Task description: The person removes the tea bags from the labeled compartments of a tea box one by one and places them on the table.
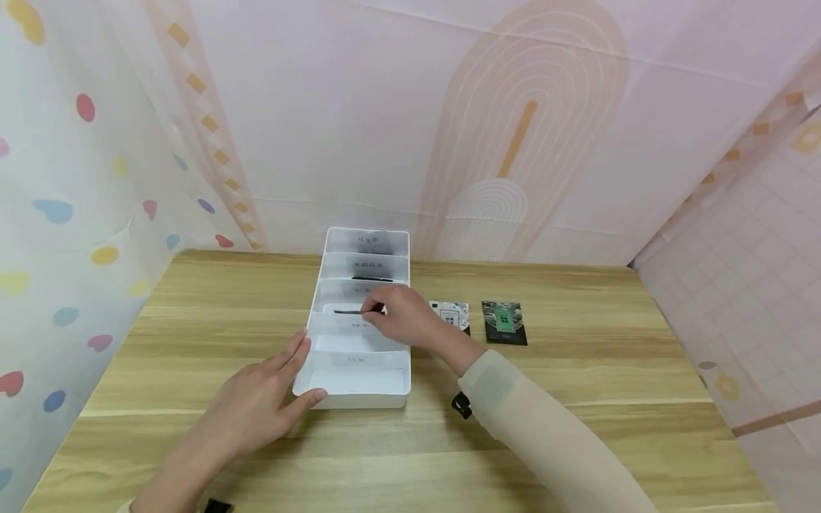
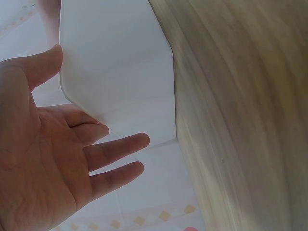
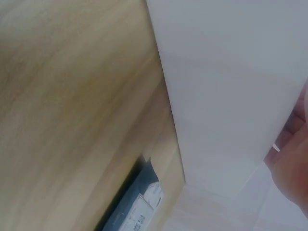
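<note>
A long white divider box [image 1: 385, 401] with labelled compartments stands on the wooden table. My right hand [image 1: 400, 313] reaches over its right side and pinches a thin dark sachet [image 1: 346, 312], seen edge-on at the third compartment from the front. Most of that sachet is hidden by the fingers and the box. In the right wrist view, only part of the right hand [image 3: 291, 159] shows, beyond the box wall. My left hand [image 1: 256, 402] rests with thumb and fingertips on the box's front left rim, its fingers extended. Another dark sachet [image 1: 372, 278] pokes up in the second compartment from the back.
Right of the box lie a white-and-black sachet [image 1: 452, 313], partly behind my right wrist, and a black-and-green sachet [image 1: 504, 323]. A small black clip-like thing [image 1: 461, 405] is beside my right sleeve. A patterned curtain [image 1: 333, 142] hangs behind the table.
</note>
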Demonstrator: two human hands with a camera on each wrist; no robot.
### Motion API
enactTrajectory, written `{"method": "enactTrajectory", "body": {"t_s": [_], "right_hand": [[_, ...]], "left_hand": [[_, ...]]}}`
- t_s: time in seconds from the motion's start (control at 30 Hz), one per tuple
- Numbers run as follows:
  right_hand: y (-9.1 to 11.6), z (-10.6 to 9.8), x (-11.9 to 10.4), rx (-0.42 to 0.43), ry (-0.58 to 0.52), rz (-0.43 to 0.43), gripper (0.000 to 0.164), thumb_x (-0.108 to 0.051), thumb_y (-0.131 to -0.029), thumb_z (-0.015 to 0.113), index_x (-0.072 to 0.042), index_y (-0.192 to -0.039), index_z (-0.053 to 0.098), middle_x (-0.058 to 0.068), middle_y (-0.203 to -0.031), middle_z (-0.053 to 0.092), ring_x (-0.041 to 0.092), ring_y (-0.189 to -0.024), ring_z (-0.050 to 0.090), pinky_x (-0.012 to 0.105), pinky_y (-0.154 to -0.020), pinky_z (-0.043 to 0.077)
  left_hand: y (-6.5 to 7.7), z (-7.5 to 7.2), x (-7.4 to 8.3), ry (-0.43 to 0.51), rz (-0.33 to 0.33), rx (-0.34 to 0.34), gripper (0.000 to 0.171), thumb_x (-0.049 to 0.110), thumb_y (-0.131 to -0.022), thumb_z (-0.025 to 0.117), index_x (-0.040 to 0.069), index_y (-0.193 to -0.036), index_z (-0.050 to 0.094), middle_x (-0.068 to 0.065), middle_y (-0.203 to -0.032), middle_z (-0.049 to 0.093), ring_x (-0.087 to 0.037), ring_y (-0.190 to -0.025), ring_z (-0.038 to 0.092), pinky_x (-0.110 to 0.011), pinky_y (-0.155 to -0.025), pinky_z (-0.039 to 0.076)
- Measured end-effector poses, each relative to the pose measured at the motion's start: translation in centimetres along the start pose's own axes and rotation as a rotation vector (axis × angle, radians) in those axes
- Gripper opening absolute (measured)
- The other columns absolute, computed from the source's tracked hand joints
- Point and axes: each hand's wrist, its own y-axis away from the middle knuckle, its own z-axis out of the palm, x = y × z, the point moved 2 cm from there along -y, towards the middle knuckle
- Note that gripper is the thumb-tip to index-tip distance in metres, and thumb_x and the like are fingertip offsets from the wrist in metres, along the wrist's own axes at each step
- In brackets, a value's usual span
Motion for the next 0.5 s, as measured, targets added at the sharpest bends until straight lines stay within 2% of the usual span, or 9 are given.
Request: {"method": "enactTrajectory", "body": {"t_s": [0.17, 0.5], "right_hand": [[0.2, -0.3, 0.1, 0.024, -0.022, -0.022, 0.006, -0.012, -0.102, 0.071, -0.009, -0.101, 0.077, -0.002, -0.095, 0.072, 0.01, -0.086, 0.062, 0.022, -0.078, 0.052], [1.0, -2.1, -0.3, 0.099, -0.054, -0.008, 0.007, -0.015, -0.1, 0.073, -0.009, -0.101, 0.076, -0.001, -0.096, 0.07, 0.014, -0.085, 0.061, 0.023, -0.074, 0.053]], "left_hand": [[0.0, -0.1, 0.1, 0.0, -0.006, -0.002, 0.083, 0.049, -0.098, 0.071, -0.005, -0.155, 0.045, -0.019, -0.163, 0.04, -0.044, -0.128, 0.061, -0.059, -0.098, 0.053], [0.0, -0.1, 0.2, 0.0, -0.01, -0.016, 0.083, 0.05, -0.099, 0.069, -0.005, -0.155, 0.045, -0.02, -0.163, 0.04, -0.045, -0.128, 0.061, -0.06, -0.099, 0.052]]}}
